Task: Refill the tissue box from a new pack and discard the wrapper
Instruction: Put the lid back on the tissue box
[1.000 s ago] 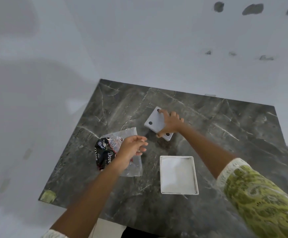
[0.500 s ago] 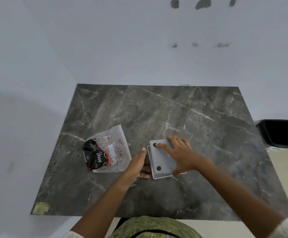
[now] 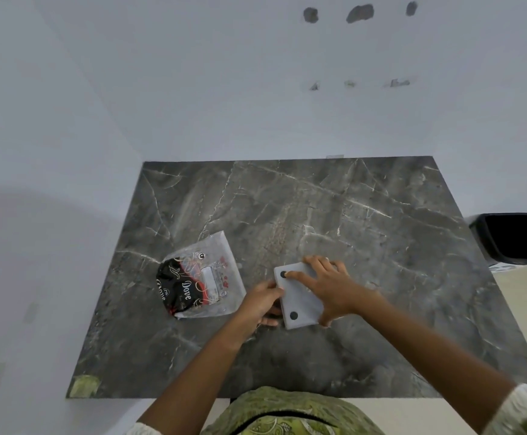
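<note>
Right hand [image 3: 328, 288] lies spread flat on the pale grey rectangular tissue box [image 3: 298, 296], pressing its footed base panel home, I'd judge, while the left hand [image 3: 260, 304] grips the box's left edge to steady it. Just left of the box lies the emptied clear plastic wrapper with black printing [image 3: 200, 282], not yet binned.

Both forearms are bare from the left hand [image 3: 260, 304] and the right hand [image 3: 331, 290] back toward the elbows. Behind the right hand, well up the arm, a sleeve [image 3: 524, 409] ends in a pale, lacy cuff over green patterned cloth. The garment [image 3: 290, 412] between the arms is the same yellow-green print with a dark curved line across it.
</note>
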